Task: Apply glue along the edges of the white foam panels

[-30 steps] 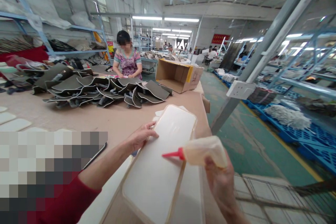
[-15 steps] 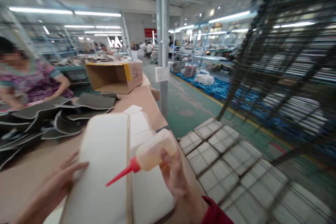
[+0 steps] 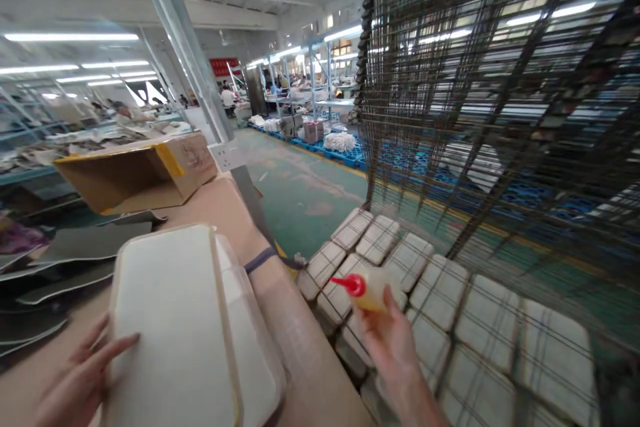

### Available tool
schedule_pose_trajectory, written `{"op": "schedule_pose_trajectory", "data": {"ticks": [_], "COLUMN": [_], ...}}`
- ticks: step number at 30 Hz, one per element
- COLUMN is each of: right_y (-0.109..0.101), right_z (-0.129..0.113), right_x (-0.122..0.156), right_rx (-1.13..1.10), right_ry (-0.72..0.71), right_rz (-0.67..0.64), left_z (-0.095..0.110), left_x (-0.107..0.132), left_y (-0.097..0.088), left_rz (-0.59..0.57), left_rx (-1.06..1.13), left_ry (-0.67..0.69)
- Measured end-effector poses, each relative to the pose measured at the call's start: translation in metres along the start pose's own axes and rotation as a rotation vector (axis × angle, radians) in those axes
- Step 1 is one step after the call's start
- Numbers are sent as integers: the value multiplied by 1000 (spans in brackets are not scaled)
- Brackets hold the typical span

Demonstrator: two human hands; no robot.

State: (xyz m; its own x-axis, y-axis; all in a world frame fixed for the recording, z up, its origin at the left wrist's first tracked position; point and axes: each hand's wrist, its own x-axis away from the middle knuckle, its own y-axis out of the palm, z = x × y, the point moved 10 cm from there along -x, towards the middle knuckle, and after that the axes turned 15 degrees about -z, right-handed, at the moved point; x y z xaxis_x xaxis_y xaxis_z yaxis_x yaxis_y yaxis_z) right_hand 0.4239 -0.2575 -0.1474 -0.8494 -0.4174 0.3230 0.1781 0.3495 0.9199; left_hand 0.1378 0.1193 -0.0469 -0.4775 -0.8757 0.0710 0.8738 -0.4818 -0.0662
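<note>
My right hand point(image 3: 389, 341) grips a squeeze bottle point(image 3: 367, 288) with a red nozzle, held out past the table's right edge above a wire rack. My left hand point(image 3: 83, 377) lies with fingers spread on the near left edge of a white rounded panel point(image 3: 167, 320). That panel sits on top of other white panels point(image 3: 250, 333) on the tan table point(image 3: 225, 203).
A wire rack point(image 3: 440, 293) to the right carries several white panels, with tall wire shelves point(image 3: 490, 93) behind it. An open cardboard box point(image 3: 135, 173) lies on the table's far end. Dark grey cut pieces point(image 3: 75, 247) spread at left. A slanted steel post point(image 3: 190, 67) rises beside the table.
The view has swung right, away from the co-worker. My right hand carried the bottle off the white panel and out over the wire rack. My left hand stays on the panel.
</note>
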Motion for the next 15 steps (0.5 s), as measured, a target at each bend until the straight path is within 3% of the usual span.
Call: {"op": "schedule_pose_trajectory", "data": {"ticks": [3,8,11,15], "right_y": [-17,-53,-82,-130], "right_z": [-95,-225,-275,-315], "right_x": [5,50,76,92], "right_rx": [15,122,280,241], "right_ry": [-181,-403,-441,-550], "right_rz": [112,248,313,527], "left_z": [6,38,37,13], "left_x": [0,-2,-5,-19], "left_y": [64,182,252,351], "left_rz": [-128,-336,-437,-605], "left_rx": [-61,-107,-171,-224], "left_ry": [-125,42,98,177]}}
